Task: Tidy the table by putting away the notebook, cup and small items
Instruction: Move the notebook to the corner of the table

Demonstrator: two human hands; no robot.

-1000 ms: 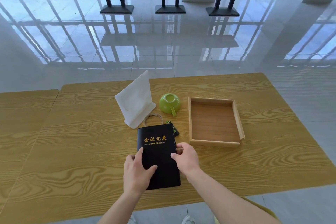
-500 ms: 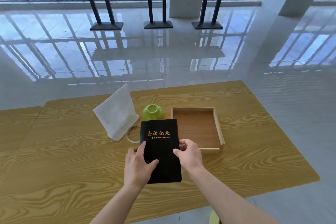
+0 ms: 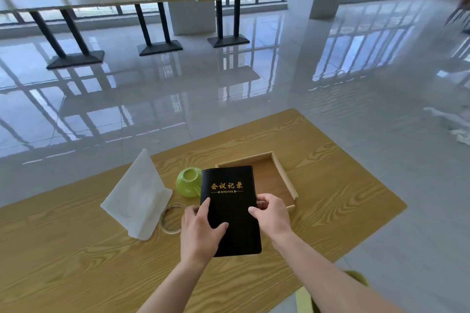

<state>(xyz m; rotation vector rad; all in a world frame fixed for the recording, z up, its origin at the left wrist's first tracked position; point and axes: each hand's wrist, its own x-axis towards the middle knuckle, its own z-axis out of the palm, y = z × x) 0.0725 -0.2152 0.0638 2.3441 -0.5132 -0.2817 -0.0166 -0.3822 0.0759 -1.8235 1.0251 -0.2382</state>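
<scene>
On the wooden table (image 3: 76,256) the wooden tray (image 3: 284,180) lies empty at the right – nothing is put away yet. The black notebook (image 3: 229,201) is in the air, its far end over the tray's left edge, left hand (image 3: 201,234) and right hand (image 3: 273,218) clasping its sides. Further left, the green cup (image 3: 187,183) and the ring (image 3: 171,218) wait – untouched
</scene>
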